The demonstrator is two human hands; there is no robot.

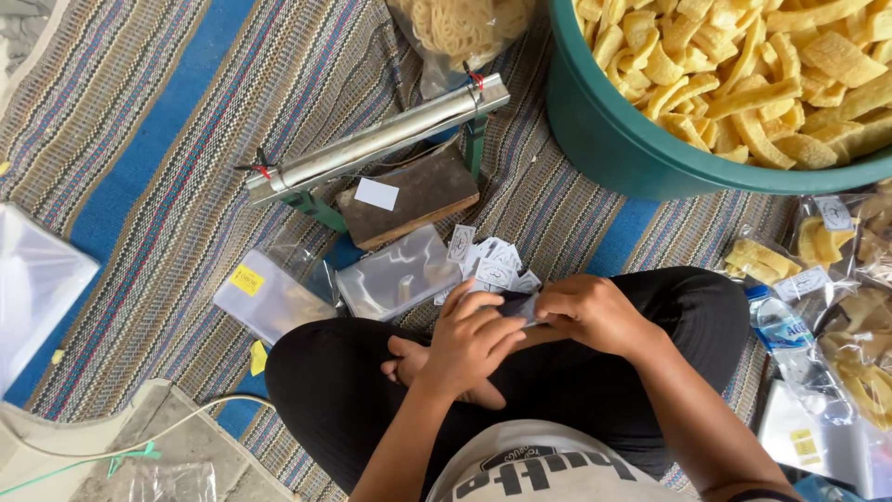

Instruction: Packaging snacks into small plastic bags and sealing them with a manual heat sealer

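our left hand (pixel 469 339) and right hand (pixel 590 311) meet over our lap, fingers of both pinched on a small clear bag (pixel 520 307). at twelve o'clock lies a heap of paper labels (pixel 492 260); at two o'clock, the green tub (pixel 632 149) of crackers.

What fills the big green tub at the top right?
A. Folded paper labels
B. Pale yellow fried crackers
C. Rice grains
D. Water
B. The green tub is heaped with pale yellow, ridged crackers, while the person's left hand and right hand meet over the lap on a small clear bag.
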